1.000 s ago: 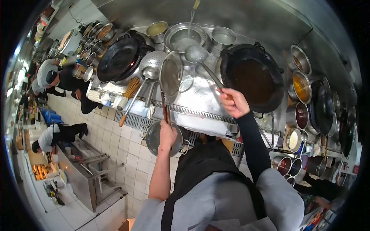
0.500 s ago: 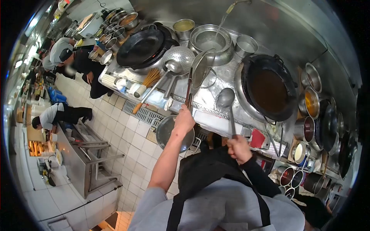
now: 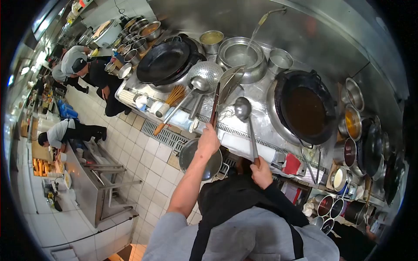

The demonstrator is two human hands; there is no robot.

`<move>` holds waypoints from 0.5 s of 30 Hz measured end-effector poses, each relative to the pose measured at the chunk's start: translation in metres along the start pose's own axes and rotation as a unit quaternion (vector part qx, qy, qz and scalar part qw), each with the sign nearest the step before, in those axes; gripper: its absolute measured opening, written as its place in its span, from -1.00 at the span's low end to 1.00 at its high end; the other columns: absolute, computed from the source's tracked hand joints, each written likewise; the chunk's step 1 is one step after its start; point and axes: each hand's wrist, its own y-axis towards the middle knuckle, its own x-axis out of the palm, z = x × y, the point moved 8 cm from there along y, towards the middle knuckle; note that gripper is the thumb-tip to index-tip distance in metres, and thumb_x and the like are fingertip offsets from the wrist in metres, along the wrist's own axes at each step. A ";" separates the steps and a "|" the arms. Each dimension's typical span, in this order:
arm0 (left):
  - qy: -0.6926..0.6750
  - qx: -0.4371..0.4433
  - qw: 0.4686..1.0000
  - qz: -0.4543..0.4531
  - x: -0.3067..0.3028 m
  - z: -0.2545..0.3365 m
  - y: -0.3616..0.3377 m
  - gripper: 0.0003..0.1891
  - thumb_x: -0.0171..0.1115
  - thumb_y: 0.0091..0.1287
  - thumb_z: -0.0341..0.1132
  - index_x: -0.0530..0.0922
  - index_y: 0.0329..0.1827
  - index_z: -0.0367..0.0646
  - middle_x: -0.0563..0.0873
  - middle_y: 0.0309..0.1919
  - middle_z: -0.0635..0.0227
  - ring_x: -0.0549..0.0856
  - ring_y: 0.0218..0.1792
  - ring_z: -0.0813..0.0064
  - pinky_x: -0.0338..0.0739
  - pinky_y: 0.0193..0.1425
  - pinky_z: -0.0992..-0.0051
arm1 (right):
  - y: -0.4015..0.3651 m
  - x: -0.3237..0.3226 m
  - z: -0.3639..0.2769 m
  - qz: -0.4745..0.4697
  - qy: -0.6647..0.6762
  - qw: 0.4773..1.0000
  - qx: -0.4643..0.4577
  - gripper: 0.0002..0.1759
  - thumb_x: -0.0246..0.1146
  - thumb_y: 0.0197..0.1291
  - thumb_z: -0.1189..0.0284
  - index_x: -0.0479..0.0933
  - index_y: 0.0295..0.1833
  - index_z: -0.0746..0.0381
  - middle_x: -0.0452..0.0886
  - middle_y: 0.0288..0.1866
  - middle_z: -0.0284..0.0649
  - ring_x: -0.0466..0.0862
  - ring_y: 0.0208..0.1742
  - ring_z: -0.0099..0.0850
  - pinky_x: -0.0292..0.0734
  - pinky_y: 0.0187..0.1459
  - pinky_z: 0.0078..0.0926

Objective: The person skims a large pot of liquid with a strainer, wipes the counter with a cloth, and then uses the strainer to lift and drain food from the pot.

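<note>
My left hand (image 3: 209, 141) is closed around the brown handle of a strainer (image 3: 230, 82). The strainer's round head is tilted and hangs over the steel counter, in front of a steel pot of water (image 3: 239, 54). My right hand (image 3: 262, 173) grips the wooden handle end of a metal ladle (image 3: 242, 108), whose bowl is over the counter, left of the wok with brown liquid (image 3: 305, 108). Beside the strainer lie a perforated scoop (image 3: 209, 73) and a second ladle (image 3: 200, 83) with a wooden handle. A bamboo brush (image 3: 174, 96) rests farther left.
Water runs from a tap (image 3: 264, 18) into the pot. A black wok (image 3: 163, 61) sits on the left burner. Below the counter edge stands a large pot (image 3: 189, 161). Bowls of sauce (image 3: 352, 122) line the right side. A red cloth (image 3: 291, 164) lies nearby. Several people are at left.
The ladle in my right hand has shifted left, and its handle now tilts. The strainer's head has turned more edge-on. The view has shifted slightly.
</note>
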 end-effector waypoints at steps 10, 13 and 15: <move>-0.083 -0.024 0.996 -0.019 0.020 0.018 -0.064 -0.35 0.07 0.31 -0.47 0.06 0.41 -0.57 0.51 0.08 -0.48 0.65 -0.01 -0.42 0.57 0.14 -0.10 | 0.064 -0.057 -0.026 0.119 0.083 0.984 -0.102 -0.79 0.15 0.35 0.54 0.38 0.05 0.32 0.45 -0.47 -0.33 0.46 -0.61 -0.55 0.31 -0.65 -0.57; -0.087 -0.033 0.995 -0.020 0.025 0.021 -0.076 -0.34 0.08 0.30 -0.47 0.06 0.43 -0.54 0.52 0.06 -0.45 0.65 -0.02 -0.41 0.57 0.11 -0.11 | 0.140 -0.069 -0.055 0.085 0.107 0.989 -0.061 -0.88 0.20 0.33 0.46 0.40 -0.17 0.25 0.42 -0.56 -0.35 0.44 -0.66 -0.56 0.28 -0.70 -0.54; -0.087 -0.049 0.995 -0.027 0.024 0.024 -0.083 -0.34 0.09 0.30 -0.48 0.07 0.43 -0.52 0.53 0.06 -0.43 0.66 -0.02 -0.40 0.58 0.11 -0.10 | 0.200 -0.077 -0.088 0.097 0.041 0.991 -0.081 -0.86 0.23 0.29 0.42 0.46 -0.27 0.24 0.45 -0.61 -0.31 0.47 -0.66 -0.49 0.35 -0.66 -0.46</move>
